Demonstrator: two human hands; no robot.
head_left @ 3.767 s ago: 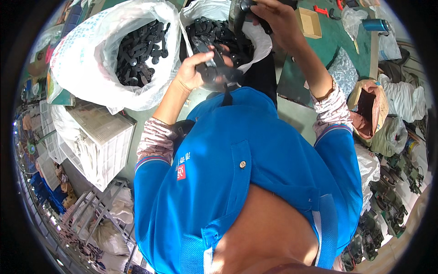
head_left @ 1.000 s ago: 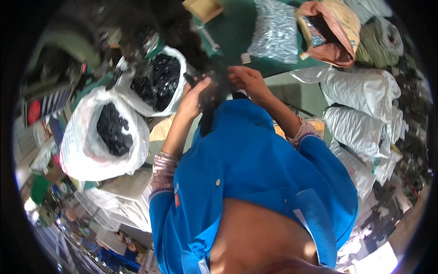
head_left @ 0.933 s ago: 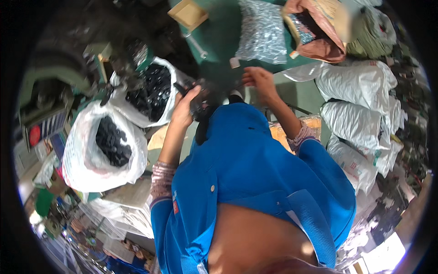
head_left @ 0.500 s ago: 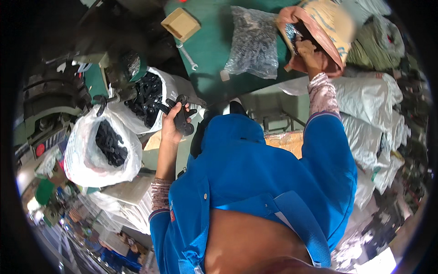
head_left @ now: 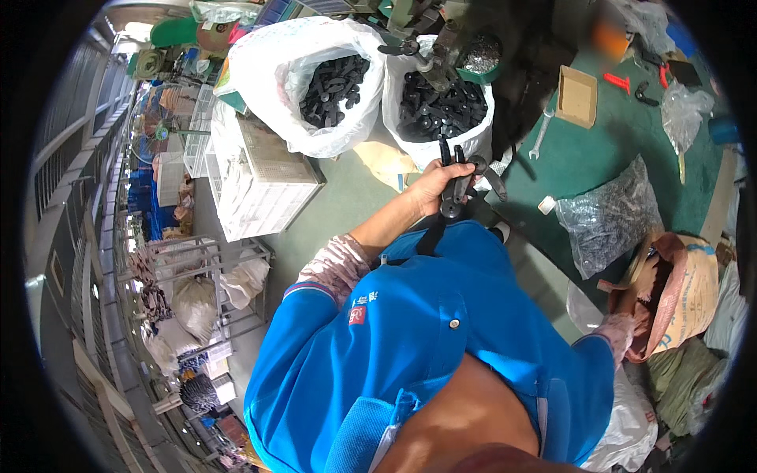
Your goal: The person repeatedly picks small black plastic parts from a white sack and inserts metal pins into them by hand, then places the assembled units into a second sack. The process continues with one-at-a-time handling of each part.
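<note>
While the left hand (head_left: pixel 434 186) grips black parts (head_left: pixel 450 207), a sack (head_left: pixel 694 288) holds the right (head_left: pixel 642 282).

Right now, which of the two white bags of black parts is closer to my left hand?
The white bag on the right: its rim is just beyond your left hand, while the other white bag stands farther off to the left.
</note>
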